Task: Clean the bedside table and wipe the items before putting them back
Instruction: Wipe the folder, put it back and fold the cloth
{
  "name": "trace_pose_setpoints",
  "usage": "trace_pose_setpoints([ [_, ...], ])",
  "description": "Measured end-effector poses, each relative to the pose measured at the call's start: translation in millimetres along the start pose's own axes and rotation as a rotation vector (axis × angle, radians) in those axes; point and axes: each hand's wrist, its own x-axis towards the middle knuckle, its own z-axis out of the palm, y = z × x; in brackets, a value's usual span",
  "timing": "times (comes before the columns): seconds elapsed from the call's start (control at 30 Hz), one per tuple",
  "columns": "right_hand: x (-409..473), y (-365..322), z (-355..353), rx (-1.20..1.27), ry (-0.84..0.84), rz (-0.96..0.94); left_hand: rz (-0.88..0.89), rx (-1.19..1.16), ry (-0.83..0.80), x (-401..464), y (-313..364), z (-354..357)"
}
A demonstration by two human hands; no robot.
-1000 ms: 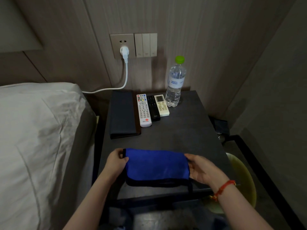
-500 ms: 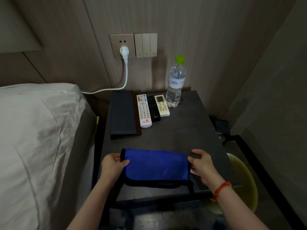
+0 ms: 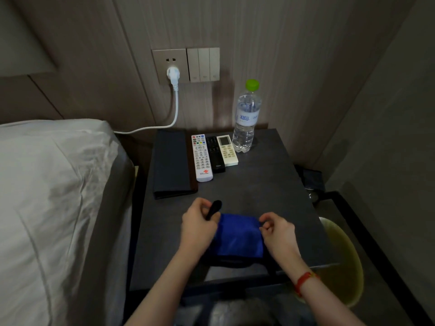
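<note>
Blue soft cloth with black trim (image 3: pixel 237 236) lies bunched narrower than half a second ago at the near edge of the dark matte desk (image 3: pixel 270 184). Left hand (image 3: pixel 199 225) and right hand (image 3: pixel 279 232) have moved inward, each grip pinching a cloth end. Behind lie three remotes, white (image 3: pixel 201 157), black (image 3: pixel 215 154) and cream (image 3: pixel 227 150), one dark folder (image 3: pixel 170 165), one clear plastic bottle (image 3: pixel 246 121).

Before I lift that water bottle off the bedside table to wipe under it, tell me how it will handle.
The water bottle stands tall and narrow near the table's back edge, so a sideways nudge may tip it. It looks nearly full, so probably heavy for its size. The clear thin plastic would likely flex under a hard squeeze, and its green cap is on, so spilling seems unlikely.
</note>
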Motion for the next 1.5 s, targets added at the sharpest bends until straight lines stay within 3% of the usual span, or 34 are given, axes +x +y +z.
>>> trace_pose_setpoints([
  [0.13, 4.4, 6.9, 4.5, 0.246, -0.014, 0.112, 0.028, -0.011, -0.056, -9.4, 13.4, 40.2],
  [0.27, 5.1, 4.7, 4.5, 0.553, -0.073, 0.318, -0.18, -0.137, -0.193, -11.9, 15.2, 57.6],
  [0.43, -2.9, 2.6, -7.8, 0.146, -0.079, 0.198, -0.13, 0.227, 0.058, -4.1, -4.7, 32.0],
  [0.5, -5.5, -4.7, -3.1, 0.09, -0.11, 0.208, -0.17, 0.312, 0.067, -4.8, -10.8, 28.5],
  [0.6, -8.5, -17.6, 7.2, -0.014, -0.11, 0.243, -0.243, 0.331, 0.0, -8.6, -13.0, 34.6],
  [0.8, -1.6, -19.1, 21.4, 0.025, -0.129, 0.294, -0.371, 0.174, -0.005, -2.5, -11.7, 39.1],
  [0.93, 5.1, -11.7, 20.8, 0.054, -0.133, 0.281, -0.273, 0.081, -0.078, -0.2, -9.9, 38.4],
  [1.17, 36.2, 0.6, -8.9, 0.205, -0.125, 0.164, -0.306, -0.176, -0.229, 30.1, 17.7, 47.9],
  [1.33, 100.2, 3.3, -39.2, 0.356, -0.055, 0.224, -0.186, -0.095, -0.135, 81.2, 48.2, 84.6],
  [1.5, 171.8, -0.9, -60.9, 0.34, -0.019, 0.205, 0.008, -0.044, -0.052, 132.2, 75.3, 114.9],
])
